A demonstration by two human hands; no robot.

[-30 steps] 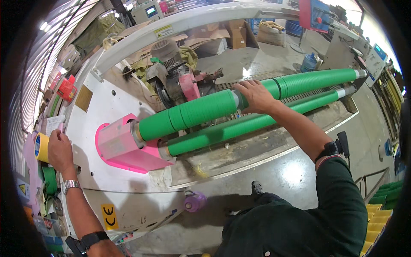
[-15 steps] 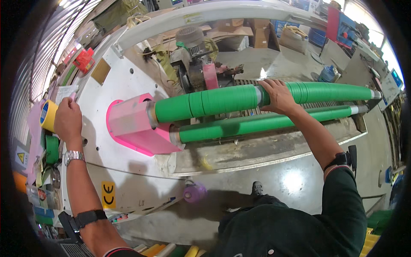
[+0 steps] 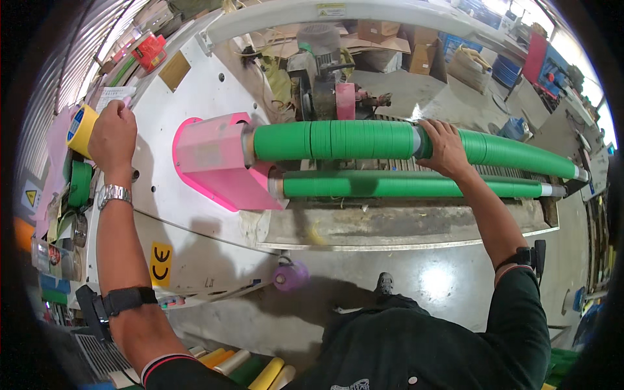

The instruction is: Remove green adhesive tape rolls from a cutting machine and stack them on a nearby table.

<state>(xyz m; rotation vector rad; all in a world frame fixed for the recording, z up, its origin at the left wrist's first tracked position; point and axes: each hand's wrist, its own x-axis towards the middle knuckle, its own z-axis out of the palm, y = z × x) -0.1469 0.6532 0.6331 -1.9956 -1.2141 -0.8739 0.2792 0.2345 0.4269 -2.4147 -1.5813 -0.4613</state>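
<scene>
- Your right hand (image 3: pixel 444 148) is closed over the upper green roll-covered shaft (image 3: pixel 364 140), fingers wrapped round it at a bare grey gap between the stacked green rolls.
- Your left hand (image 3: pixel 114 133) rests on the top edge of the white machine panel (image 3: pixel 188 195), fingers curled over the rim; whether it grips anything else there cannot be told.
- The upper green shaft runs out to the right from the pink box-shaped housing (image 3: pixel 218 159), and your right hand sits well to the right of that housing.
- The lower, thinner green shaft (image 3: pixel 416 188) lies just below the upper one, also starting at the pink housing.
- A yellow roll of tape (image 3: pixel 82 130) stands just left of your left hand, far left of the pink housing.
- A small purple knob (image 3: pixel 290 275) hangs below the pink housing.
- 1 grey motor (image 3: pixel 318 71) sits above and behind the pink housing.
</scene>
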